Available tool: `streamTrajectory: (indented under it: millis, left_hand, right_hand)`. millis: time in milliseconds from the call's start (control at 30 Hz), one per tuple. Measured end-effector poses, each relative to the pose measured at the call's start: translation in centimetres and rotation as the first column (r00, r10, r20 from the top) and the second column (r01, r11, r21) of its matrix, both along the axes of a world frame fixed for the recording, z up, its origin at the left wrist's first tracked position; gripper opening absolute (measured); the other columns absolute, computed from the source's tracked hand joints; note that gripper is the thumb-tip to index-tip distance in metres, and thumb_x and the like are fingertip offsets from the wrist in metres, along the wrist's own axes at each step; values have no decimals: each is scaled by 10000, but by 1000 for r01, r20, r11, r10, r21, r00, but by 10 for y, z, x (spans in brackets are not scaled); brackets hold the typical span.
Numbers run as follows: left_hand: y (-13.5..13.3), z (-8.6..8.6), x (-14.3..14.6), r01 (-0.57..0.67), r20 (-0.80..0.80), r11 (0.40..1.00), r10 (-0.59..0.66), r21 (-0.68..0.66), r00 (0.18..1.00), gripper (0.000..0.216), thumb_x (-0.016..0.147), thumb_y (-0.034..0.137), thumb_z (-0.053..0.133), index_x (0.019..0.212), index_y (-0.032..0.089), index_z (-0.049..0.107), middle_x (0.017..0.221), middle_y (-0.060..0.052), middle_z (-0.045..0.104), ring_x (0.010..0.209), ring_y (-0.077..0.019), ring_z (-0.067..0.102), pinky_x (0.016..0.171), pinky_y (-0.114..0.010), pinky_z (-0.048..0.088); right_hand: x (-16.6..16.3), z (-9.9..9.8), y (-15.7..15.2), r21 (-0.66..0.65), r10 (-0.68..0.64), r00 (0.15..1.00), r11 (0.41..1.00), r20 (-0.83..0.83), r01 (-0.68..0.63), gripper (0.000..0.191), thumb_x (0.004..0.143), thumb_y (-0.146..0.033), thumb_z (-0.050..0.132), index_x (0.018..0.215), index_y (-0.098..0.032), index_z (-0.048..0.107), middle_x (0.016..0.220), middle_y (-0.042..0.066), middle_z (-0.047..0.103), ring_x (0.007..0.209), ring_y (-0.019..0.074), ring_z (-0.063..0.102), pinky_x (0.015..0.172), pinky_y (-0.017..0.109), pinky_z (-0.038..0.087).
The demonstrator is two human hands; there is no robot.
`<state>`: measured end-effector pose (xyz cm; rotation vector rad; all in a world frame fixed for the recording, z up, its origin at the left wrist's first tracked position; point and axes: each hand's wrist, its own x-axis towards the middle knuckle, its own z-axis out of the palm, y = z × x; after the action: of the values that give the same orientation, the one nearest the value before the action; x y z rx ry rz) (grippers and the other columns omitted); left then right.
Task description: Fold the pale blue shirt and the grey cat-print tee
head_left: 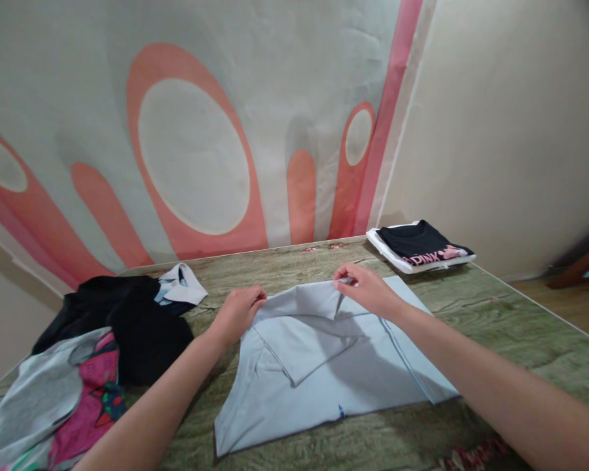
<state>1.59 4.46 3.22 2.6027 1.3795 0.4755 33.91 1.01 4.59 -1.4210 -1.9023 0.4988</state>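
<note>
Room here on the table (491, 320), right of the shirt (324, 366)! Clothes (142, 327) crowd the left, the stack (419, 247) blocks the far-right corner, wall (285, 98) closes the back.

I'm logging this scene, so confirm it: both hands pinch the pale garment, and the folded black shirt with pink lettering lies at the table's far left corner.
One part is wrong: the folded black shirt lies at the table's far right corner, as the head view shows. The left hand and right hand do pinch the pale garment.
</note>
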Motion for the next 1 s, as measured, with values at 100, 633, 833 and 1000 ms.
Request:
streamTrajectory:
  millis: [100,633,833,1000]
  left_hand:
    - [-27,7,-13,83,-2,996,-83,22,997,135,937,228,459,910,212,591,867,-32,669,855,-211,605,807,-324,408]
    - [-33,-5,1,4,-119,982,-27,-190,993,201,837,353,601,946,184,607,931,-65,635,877,-239,595,766,-326,447]
    - [-38,-9,-12,58,-108,981,-79,-186,991,184,779,211,580,963,200,570,964,-55,586,922,-229,550,828,-330,432]
    - [-37,-13,-16,145,-62,977,-156,-153,986,251,764,100,467,969,202,568,926,-53,583,879,-216,544,809,-324,431]
  right_hand:
    - [-3,2,-51,36,173,984,984,-37,-172,122,876,-265,550,957,-208,621,917,19,687,847,161,623,780,275,475]
    - [-42,-21,-96,27,300,866,941,400,-338,331,895,-229,563,1222,-181,543,1129,101,603,1009,240,553,851,375,466]
    - [-56,-41,-108,33,167,754,970,636,-243,354,773,-41,571,1104,-162,542,1035,91,600,927,255,545,771,380,446]
    - [-50,-45,-107,107,91,672,963,735,-248,235,772,-32,604,947,-178,546,932,78,612,814,241,543,679,362,413]
